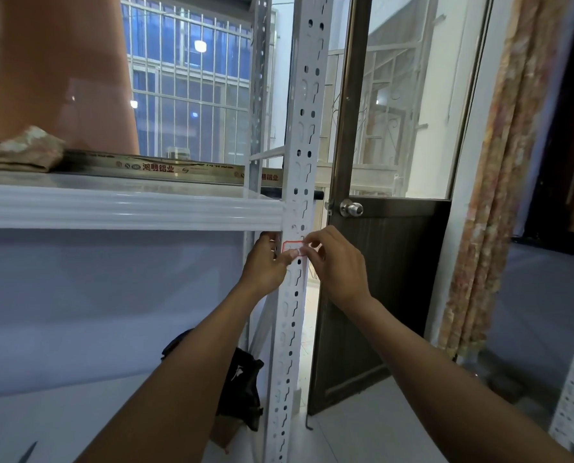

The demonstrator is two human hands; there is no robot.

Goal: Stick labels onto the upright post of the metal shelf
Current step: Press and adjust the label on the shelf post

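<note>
The white perforated upright post [307,95] of the metal shelf runs down the middle of the view. A small white label with a red border [292,246] lies against the post just below the shelf board [128,208]. My left hand [267,262] reaches from the left, its thumb pressing on the label's lower edge, the other fingers behind the post. My right hand [335,262] comes from the right and pinches the label's right edge between thumb and forefinger. Part of the label is hidden under my fingers.
A dark door with a round knob [352,208] stands just right of the post. A patterned curtain [499,162] hangs further right. A black bag [242,385] sits on the floor behind the post. Boxed metal strips [165,167] lie on the shelf board.
</note>
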